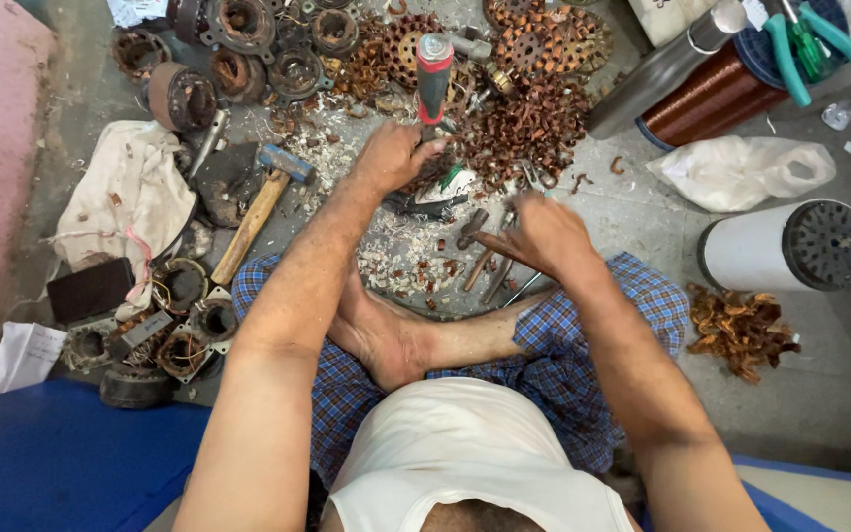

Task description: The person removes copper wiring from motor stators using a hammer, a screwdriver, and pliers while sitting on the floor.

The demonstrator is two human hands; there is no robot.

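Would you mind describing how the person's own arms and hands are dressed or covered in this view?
Both arms are bare from shoulder to fingertips: no sleeves, gloves, watch or bands show. The left hand and right hand are uncovered, and I cannot make out any rings. The person wears a white sleeveless vest and a blue checked cloth around the legs, and the foot is bare too.

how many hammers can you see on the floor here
2: one wooden-handled hammer lies left of the left hand; a second hammer is gripped in the right hand. Clutter may hide more.
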